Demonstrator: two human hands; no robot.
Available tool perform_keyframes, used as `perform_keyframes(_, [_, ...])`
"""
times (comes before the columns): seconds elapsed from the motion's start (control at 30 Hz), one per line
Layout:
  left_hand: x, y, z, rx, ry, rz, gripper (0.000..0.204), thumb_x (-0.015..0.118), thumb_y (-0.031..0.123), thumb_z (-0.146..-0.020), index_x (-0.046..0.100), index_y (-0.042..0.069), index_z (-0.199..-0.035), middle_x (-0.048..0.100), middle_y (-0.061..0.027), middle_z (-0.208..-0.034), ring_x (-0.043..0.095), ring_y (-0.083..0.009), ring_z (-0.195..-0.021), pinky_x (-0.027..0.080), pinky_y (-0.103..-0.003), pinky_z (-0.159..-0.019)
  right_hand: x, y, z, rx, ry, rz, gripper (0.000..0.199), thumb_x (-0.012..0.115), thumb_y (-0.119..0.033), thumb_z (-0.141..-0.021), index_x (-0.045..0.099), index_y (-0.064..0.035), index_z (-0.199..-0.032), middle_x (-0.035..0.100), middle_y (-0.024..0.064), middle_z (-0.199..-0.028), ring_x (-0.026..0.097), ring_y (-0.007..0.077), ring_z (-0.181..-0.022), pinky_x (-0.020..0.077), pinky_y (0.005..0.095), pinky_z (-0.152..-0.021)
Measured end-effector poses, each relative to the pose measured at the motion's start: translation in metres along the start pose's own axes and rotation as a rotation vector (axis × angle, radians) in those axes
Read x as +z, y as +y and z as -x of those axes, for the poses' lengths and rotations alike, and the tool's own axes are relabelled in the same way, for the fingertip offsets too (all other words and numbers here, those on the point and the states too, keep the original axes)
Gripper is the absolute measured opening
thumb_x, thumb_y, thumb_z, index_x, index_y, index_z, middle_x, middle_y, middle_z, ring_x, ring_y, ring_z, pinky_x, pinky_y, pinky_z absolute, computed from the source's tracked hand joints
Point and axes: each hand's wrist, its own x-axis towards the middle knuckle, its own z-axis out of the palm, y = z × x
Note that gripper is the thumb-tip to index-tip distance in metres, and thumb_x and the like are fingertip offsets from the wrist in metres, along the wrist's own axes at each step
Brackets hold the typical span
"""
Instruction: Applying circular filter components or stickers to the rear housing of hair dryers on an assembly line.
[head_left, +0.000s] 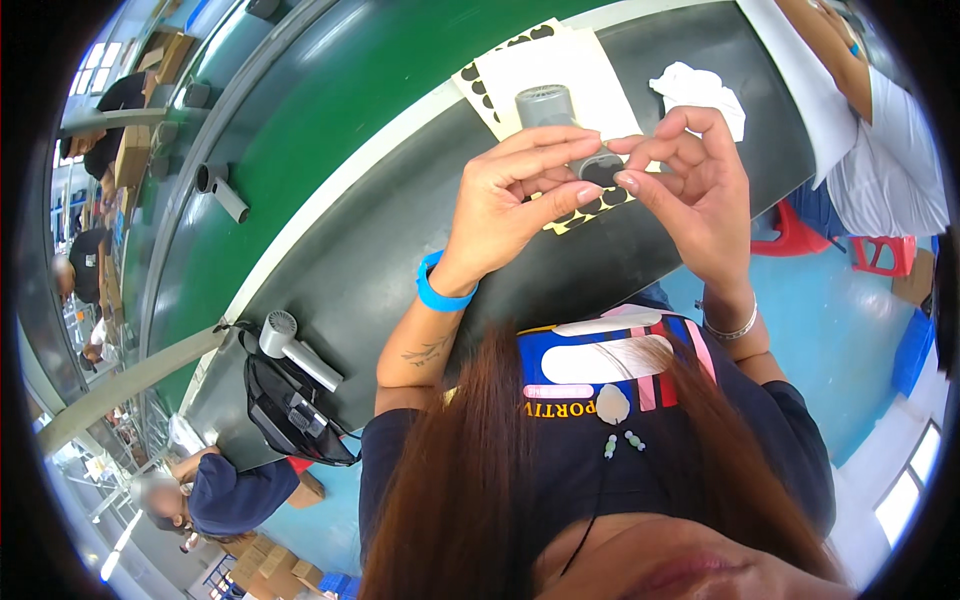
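I am pinching a small dark disc (601,171) between the fingertips of my 2 hands — my left hand (525,185) is gripping at its left side with thumb and fingers, and my right hand (695,175) is meeting it from the right with thumb and forefinger. The disc is hovering above the workbench, in front of my chest, and just beyond it a grey blower-shaped device (545,103) is lying on pale sheets (608,80); rows of dark round spots are showing along their margins. As for containers, a black bag (290,405) is slumping at the left end of the bench, its contents too hard for me to make out, and a 2nd grey device (300,350) is resting right beside it. Cardboard boxes (265,568) are standing at the lower left, and I cannot tell what they are holding. A crumpled white bundle (700,92) is sitting beyond my right hand. Turning to edges, the dark workbench (350,270) is curving past my front, and a pale strip (262,262) is running along its far side, dividing it from the green surface (350,100), where a 3rd grey device (232,200) is lying. Dark benchtop is stretching between my left forearm and the bag — while on the right a person in a white shirt (895,150) is bordering my space.
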Motion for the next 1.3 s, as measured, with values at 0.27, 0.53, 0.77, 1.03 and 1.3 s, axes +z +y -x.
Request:
perform_keyframes(0.27, [0.000, 0.002, -0.001, -0.026, -0.007, 0.011, 0.034, 0.064, -0.006, -0.081, 0.061, -0.001, -0.115, 0.055, -0.0130, -0.120, 0.063, -0.0186, -0.094, 0.054, -0.027, -0.081, -0.001, -0.003, -0.001, 0.014, -0.003, 0.057, 0.038, 0.060, 0.010, -0.081, 0.039, -0.0028, -0.109, 0.062, 0.0098, -0.086, 0.060, 0.0219, -0.103, 0.0522, 0.0255, -0.079])
perform_keyframes(0.53, [0.004, 0.002, -0.002, -0.036, 0.029, 0.024, 0.033, 0.064, -0.006, -0.080, 0.062, -0.003, -0.113, 0.056, -0.0144, -0.119, 0.060, -0.0123, -0.086, 0.055, -0.027, -0.080, -0.001, -0.008, -0.003, 0.079, -0.013, 0.080, 0.036, 0.057, 0.010, -0.081, 0.038, -0.0030, -0.109, 0.061, 0.0089, -0.083, 0.060, 0.0205, -0.103, 0.0523, 0.0263, -0.080])
perform_keyframes(0.77, [0.005, 0.000, -0.003, -0.019, 0.024, 0.022, 0.032, 0.064, -0.006, -0.081, 0.061, -0.003, -0.113, 0.055, -0.0150, -0.119, 0.061, -0.0127, -0.084, 0.056, -0.029, -0.080, -0.001, -0.011, -0.004, 0.086, -0.002, 0.123, 0.035, 0.057, 0.010, -0.081, 0.038, -0.0028, -0.108, 0.061, 0.0091, -0.082, 0.060, 0.0204, -0.102, 0.0524, 0.0268, -0.081])
perform_keyframes(1.03, [0.008, -0.001, -0.002, -0.049, 0.037, 0.027, 0.030, 0.063, -0.004, -0.082, 0.063, 0.000, -0.112, 0.056, -0.0123, -0.119, 0.060, -0.0142, -0.095, 0.054, -0.024, -0.080, -0.001, -0.008, -0.003, 0.069, 0.010, 0.105, 0.037, 0.059, 0.009, -0.082, 0.037, -0.0029, -0.109, 0.061, 0.0089, -0.083, 0.060, 0.0201, -0.102, 0.0518, 0.0263, -0.081])
perform_keyframes(1.3, [0.025, -0.009, 0.000, 0.150, 0.242, -0.231, 0.023, 0.063, -0.001, -0.083, 0.066, 0.000, -0.106, 0.065, -0.0123, -0.106, 0.063, -0.0106, -0.074, 0.051, -0.021, -0.062, 0.001, -0.014, 0.002, 0.031, 0.076, 0.245, 0.037, 0.061, 0.004, -0.082, 0.039, -0.0036, -0.111, 0.063, 0.0070, -0.085, 0.062, 0.0161, -0.092, 0.0489, 0.0249, -0.077])
